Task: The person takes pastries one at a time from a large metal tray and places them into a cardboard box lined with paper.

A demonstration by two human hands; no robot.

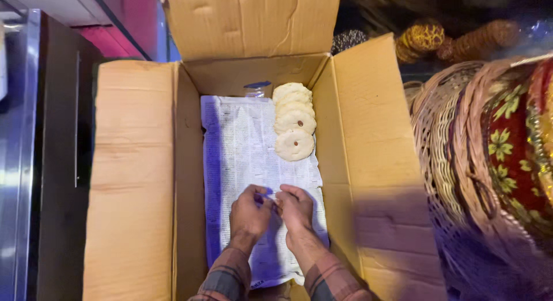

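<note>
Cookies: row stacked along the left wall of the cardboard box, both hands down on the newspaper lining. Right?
Not quite. The head view shows the cookies along the right wall of the cardboard box. Both the left hand and right hand are on the newspaper.

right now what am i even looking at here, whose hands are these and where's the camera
The one picture comes from a camera worn on a person's head, looking down. The left hand and right hand are that person's own, in plaid sleeves, meeting over a sheet of newspaper that lines an open cardboard box. They seem to pinch something small; it is too blurred to name. A row of round pale biscuits lies along the far right of the paper. Wicker baskets stand to the right.
</note>
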